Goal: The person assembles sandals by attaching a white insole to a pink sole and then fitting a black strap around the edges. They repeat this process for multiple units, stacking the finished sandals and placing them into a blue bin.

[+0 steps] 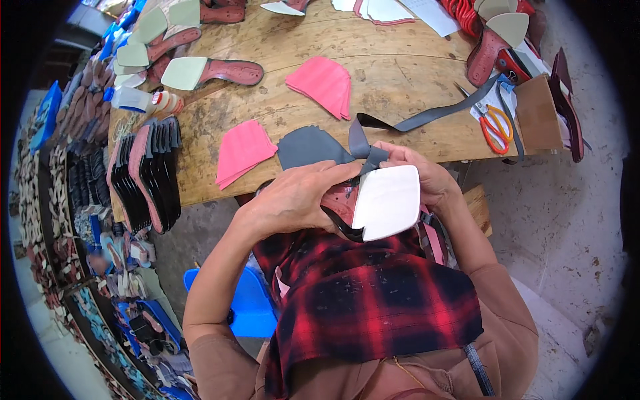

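Note:
Just off the table's front edge I hold a shoe insole with a white front part (390, 203) and a reddish-brown heel part edged in black. My left hand (290, 197) is closed round its heel side, the fingertips near the dark strip. My right hand (427, 177) grips the far right edge of the white part, its fingers curled close to the strip. A dark grey strip (448, 115) runs from the insole, bends at a fold and trails right across the table. Fanned dark grey pieces (310, 147) lie just beyond my left hand.
On the wooden table (267, 100) lie pink fanned pieces (245, 153), more pink pieces (323, 85), orange-handled scissors (495, 127), several insoles (213, 72) and a white bottle (130, 99). Stacked black-edged soles (157, 173) overhang the left edge. A blue stool (253, 303) stands below.

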A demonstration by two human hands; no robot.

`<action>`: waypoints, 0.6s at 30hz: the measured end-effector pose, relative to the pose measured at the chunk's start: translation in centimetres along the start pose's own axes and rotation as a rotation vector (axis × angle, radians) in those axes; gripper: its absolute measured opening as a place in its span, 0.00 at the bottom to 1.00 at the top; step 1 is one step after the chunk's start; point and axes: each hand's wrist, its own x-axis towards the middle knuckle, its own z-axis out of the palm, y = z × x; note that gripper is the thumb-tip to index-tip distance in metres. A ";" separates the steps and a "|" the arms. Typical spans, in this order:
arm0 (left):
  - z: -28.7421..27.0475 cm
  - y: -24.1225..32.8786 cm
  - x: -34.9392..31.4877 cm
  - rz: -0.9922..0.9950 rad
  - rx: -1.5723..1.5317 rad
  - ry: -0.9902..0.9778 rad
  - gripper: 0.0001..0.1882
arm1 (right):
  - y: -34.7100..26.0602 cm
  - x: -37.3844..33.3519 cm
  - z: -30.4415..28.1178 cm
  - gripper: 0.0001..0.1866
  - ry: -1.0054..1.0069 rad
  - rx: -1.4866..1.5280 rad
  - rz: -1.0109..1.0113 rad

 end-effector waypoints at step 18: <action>9.4 -2.1 0.8 -0.096 -0.339 0.649 0.38 | 2.6 -1.1 4.6 0.21 0.619 -0.708 -0.542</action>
